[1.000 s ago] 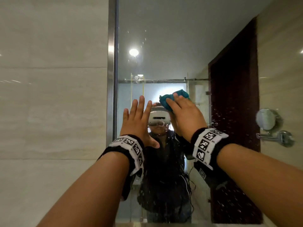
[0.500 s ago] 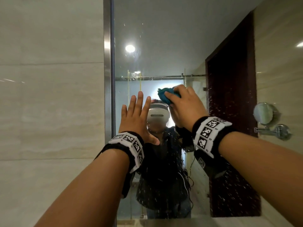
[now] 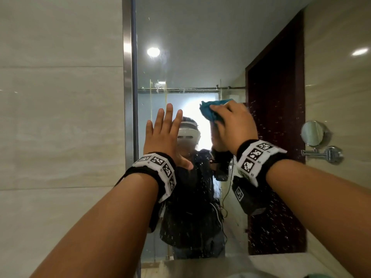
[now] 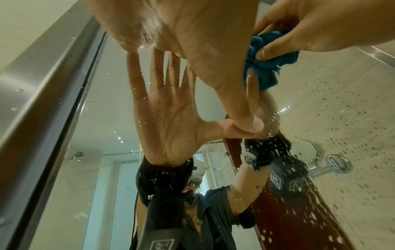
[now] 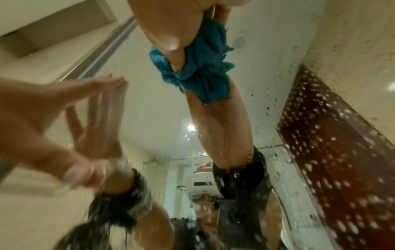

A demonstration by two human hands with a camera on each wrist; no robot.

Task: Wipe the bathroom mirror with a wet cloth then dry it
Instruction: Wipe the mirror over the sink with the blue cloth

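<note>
Here the right hand (image 3: 233,125) has its fingers curled round a bunched teal cloth (image 3: 210,111), thumb pinching it from below, and holds the wad against the mirror (image 3: 190,57). The cloth sticks out above and left of the knuckles. The left hand (image 3: 163,135) is spread flat, fingers straight and pointing up, palm on the glass just left of the right hand; it holds nothing.

Judgement: wet-wipe step, under way. Droplets cover the glass right of and below the right hand, densest over the reflected dark door (image 3: 277,137); the glass above the hands looks mostly free of them.

To do it well:
- flatten the wad so more cloth meets the glass;
- press evenly, in overlapping passes, working outward to the right and down into the spotted zone;
- lift the left palm before drying, as it probably leaves a print.

Orientation: the mirror stands vertical, facing the person. Its metal frame edge (image 3: 128,97) runs up and down just left of the left hand. Long axis: cannot tell, since the right and top edges are out of view.
</note>
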